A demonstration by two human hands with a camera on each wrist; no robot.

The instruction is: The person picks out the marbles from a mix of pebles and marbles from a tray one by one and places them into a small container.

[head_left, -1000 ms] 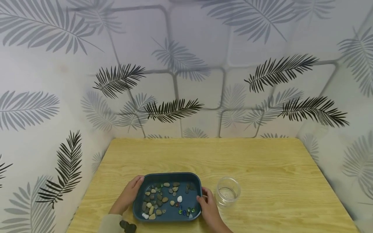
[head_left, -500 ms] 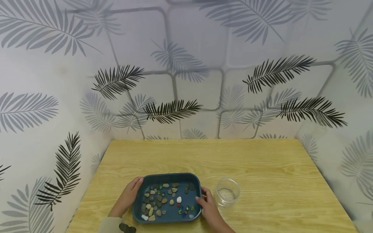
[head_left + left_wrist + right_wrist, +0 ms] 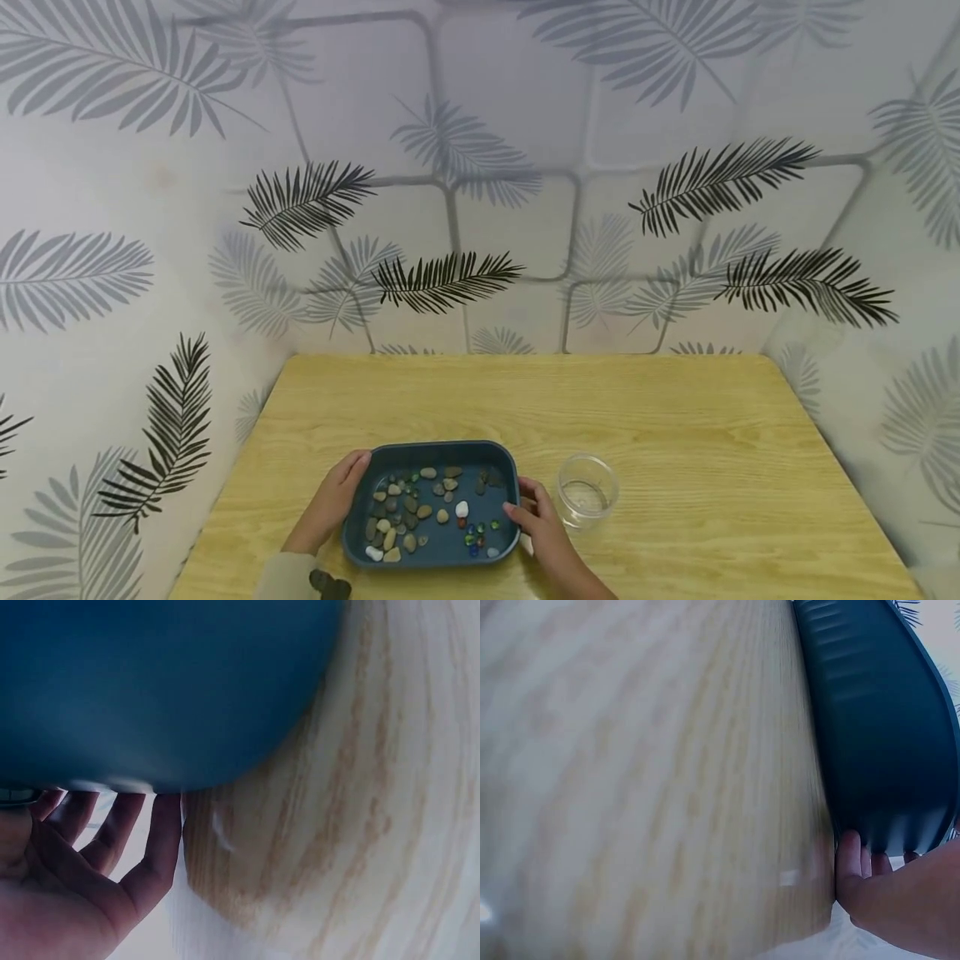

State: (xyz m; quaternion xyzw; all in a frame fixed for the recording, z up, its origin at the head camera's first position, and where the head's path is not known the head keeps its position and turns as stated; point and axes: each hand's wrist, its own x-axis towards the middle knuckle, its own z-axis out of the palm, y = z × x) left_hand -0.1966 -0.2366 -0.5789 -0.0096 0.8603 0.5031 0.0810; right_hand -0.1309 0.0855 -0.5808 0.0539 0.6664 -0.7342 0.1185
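A dark blue rectangular tray [image 3: 442,560] lies between both hands near the table's front. My left hand [image 3: 330,498] holds its left end; in the left wrist view several fingers [image 3: 161,840] touch the outer wall. My right hand [image 3: 542,527] grips the right end, thumb at the rim and fingers against the outside. Inside are brown and grey pebbles [image 3: 390,538], mostly on the left, and a white stone [image 3: 462,509]. Glass marbles [image 3: 481,528] in green, blue and red gather at the lower right. Whether the tray's base fully touches the table cannot be told.
A clear round cup [image 3: 587,492] stands on the wooden table [image 3: 675,417], just right of my right hand. A small dark object [image 3: 330,585] sits at my left sleeve cuff. A leaf-patterned wall covering [image 3: 510,225] rises behind the table and at both sides.
The marbles have rolled within the tray and now cluster closer together, several of them farther from the near edge. Most pebbles keep their places. Both hands keep hold of the tray's ends.
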